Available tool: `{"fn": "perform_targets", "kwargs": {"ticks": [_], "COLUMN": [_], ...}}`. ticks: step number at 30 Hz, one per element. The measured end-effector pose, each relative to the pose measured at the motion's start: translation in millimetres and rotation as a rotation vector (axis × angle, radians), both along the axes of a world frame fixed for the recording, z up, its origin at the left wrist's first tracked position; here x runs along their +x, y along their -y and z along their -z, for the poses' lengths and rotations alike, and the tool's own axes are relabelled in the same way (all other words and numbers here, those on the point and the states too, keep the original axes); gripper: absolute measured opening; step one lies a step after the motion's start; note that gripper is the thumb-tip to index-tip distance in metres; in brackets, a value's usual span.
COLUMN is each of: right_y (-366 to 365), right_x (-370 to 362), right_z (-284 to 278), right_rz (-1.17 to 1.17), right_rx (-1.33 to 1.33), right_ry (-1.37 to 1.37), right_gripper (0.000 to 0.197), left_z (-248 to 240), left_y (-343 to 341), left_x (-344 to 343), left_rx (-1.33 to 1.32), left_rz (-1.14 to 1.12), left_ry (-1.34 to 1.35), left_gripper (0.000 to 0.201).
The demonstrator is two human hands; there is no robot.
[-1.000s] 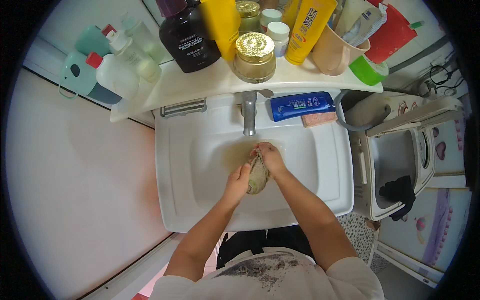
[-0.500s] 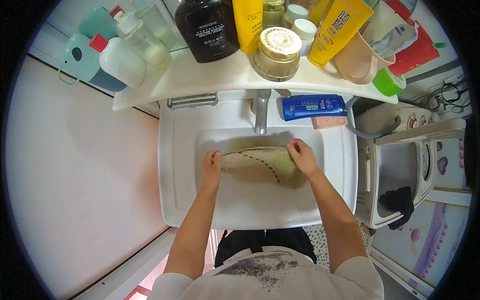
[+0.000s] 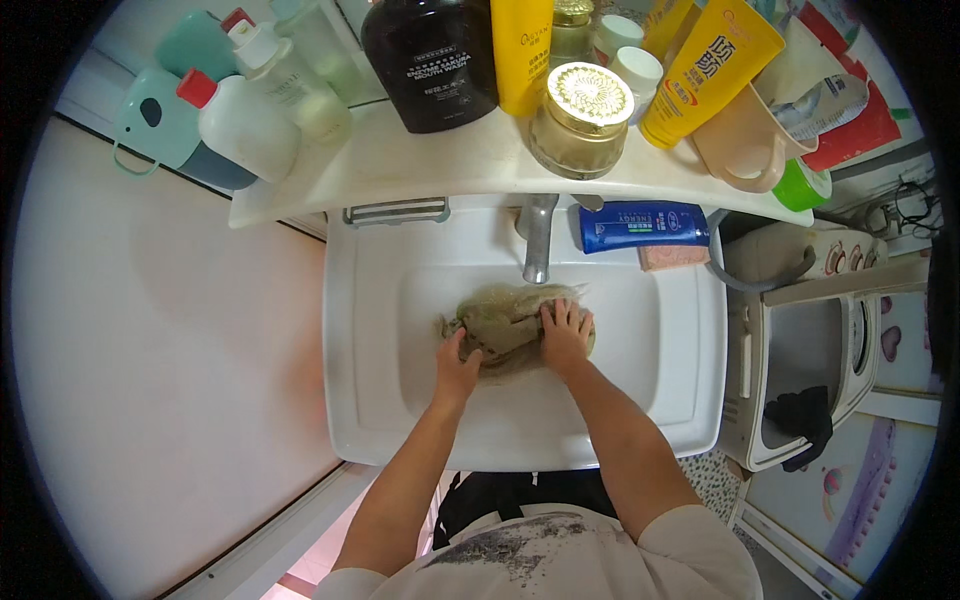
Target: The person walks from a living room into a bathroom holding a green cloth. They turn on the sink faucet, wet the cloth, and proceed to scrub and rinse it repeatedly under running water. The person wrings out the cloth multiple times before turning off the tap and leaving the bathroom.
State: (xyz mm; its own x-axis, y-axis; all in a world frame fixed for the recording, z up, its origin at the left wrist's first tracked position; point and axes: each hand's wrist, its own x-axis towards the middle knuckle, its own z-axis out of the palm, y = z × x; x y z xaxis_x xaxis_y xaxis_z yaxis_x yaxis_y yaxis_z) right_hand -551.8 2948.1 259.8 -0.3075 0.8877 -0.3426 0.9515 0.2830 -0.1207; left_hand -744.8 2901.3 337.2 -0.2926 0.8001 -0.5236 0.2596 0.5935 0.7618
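Observation:
A wet, olive-beige cloth (image 3: 500,328) lies crumpled at the bottom of the white sink (image 3: 400,420), with cloudy water around it. My right hand (image 3: 566,340) rests on the cloth's right part, fingers spread and pressing down. At the cloth's left edge is my left hand (image 3: 458,368), its thumb and fingers apart and touching the fabric without closing round it. Above the cloth stands the metal faucet (image 3: 537,240); no stream of water shows from it.
On the sink's back rim lie a blue tube (image 3: 643,227) and a pink block (image 3: 674,258), with a metal rack (image 3: 396,212) to the left. A shelf (image 3: 400,160) above carries bottles, jars and tubes. To the right, a black cloth (image 3: 800,425) hangs from an open appliance (image 3: 760,390).
The cloth was held stretched between both hands; now it is bunched down in the sink. My hands have come closer together and let go of its corners. The view has shifted slightly.

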Motion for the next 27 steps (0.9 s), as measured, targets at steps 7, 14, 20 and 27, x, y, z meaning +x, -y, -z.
{"fn": "perform_targets", "kwargs": {"ticks": [7, 14, 20, 27], "right_y": [-11.7, -2.5, 3.9, 15.3], "right_x": [14.6, 41.4, 29.3, -12.9], "right_z": [-35.6, -15.4, -64.9, -200.9], "right_rz": [-0.193, 0.157, 0.314, 0.173], "right_rx": [-0.123, -0.051, -0.343, -0.772], "right_ry": [-0.014, -0.195, -1.122, -1.771], "right_gripper": [0.060, 0.031, 0.026, 0.024], "left_z": [9.1, -2.8, -5.0, 42.0], "left_y": [2.9, -7.9, -25.9, -31.0], "left_x": [-0.7, 26.9, 48.4, 22.9], "left_rx": [-0.009, -0.134, -0.272, -0.024], "left_rz": [-0.016, -0.093, -0.275, -0.005], "left_ry": [0.206, 0.477, 0.877, 1.600], "left_gripper": [0.050, 0.052, 0.038, 0.038]}}
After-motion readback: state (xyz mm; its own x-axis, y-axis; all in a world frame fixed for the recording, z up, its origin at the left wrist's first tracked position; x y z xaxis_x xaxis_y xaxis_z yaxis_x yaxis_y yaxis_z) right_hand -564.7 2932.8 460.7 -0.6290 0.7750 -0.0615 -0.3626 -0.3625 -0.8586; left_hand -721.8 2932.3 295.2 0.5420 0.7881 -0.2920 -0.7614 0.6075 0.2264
